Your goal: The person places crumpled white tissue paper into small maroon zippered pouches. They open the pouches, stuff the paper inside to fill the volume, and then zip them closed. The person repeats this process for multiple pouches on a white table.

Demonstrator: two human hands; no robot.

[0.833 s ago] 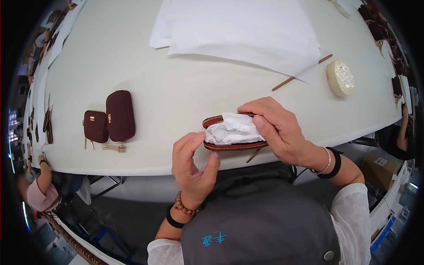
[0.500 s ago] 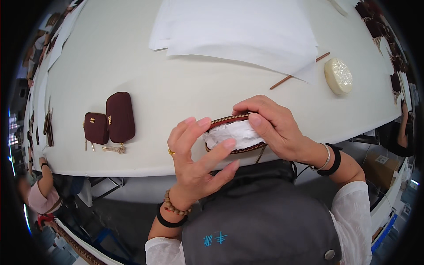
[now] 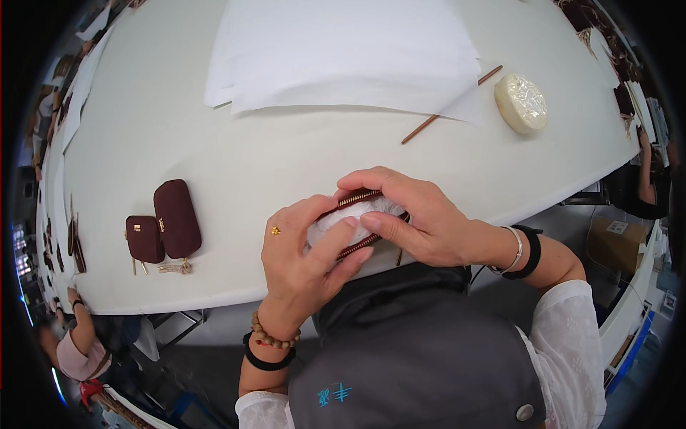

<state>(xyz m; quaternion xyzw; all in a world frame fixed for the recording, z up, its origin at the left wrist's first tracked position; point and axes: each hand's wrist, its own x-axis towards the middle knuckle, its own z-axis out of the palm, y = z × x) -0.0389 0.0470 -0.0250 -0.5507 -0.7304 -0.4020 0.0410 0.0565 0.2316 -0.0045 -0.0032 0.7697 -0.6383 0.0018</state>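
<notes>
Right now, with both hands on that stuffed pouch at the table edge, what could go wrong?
1. The white paper stuffing bulges between the zipper rows of the dark red pouch; closing it could snag paper in the teeth.
2. The left hand and right hand hold the pouch at the table's near edge; a slip could drop it to the floor.

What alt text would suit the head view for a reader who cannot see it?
Both hands press white paper into an open maroon pouch at the near edge of a white table: left hand on top, right hand gripping the far side. Two closed pouches lie to the left; paper sheets, a stick and a cream disc lie beyond.
</notes>
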